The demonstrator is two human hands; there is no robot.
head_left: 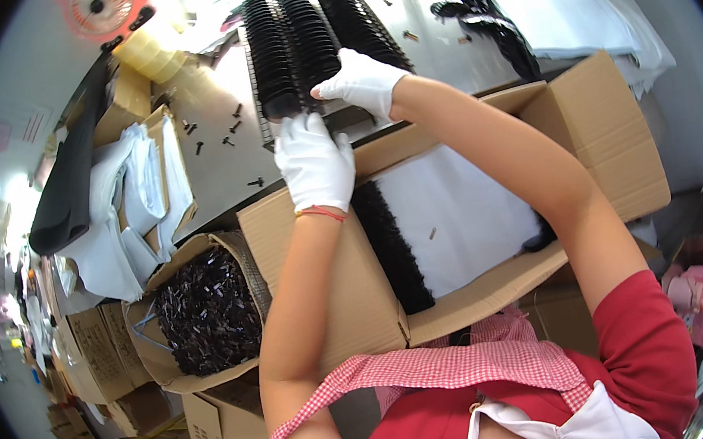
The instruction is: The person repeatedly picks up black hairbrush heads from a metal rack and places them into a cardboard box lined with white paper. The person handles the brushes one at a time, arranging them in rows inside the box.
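Three long rows of thin black rounded pieces point(265, 34) stand packed side by side in a wire-edged rack point(262, 108) on the metal table. My left hand point(315, 165), in a white glove, has its fingertips curled onto the near end of the left row. My right hand point(366, 82), gloved the same way with a bare thumb tip, lies over the near end of the middle row point(309, 38). Its thumb is spread from the fingers, which touch the row. Below my forearms an open cardboard box point(473, 297) holds a white sheet point(455, 216) and black pieces along its sides.
Loose black screws or clips point(229, 141) lie scattered on the table point(217, 178). A carton of small black pieces point(210, 313) stands at the left. Black bundles point(485, 18) and white plastic bags point(562, 13) lie at the back right. A pink fan point(98, 10) stands far left.
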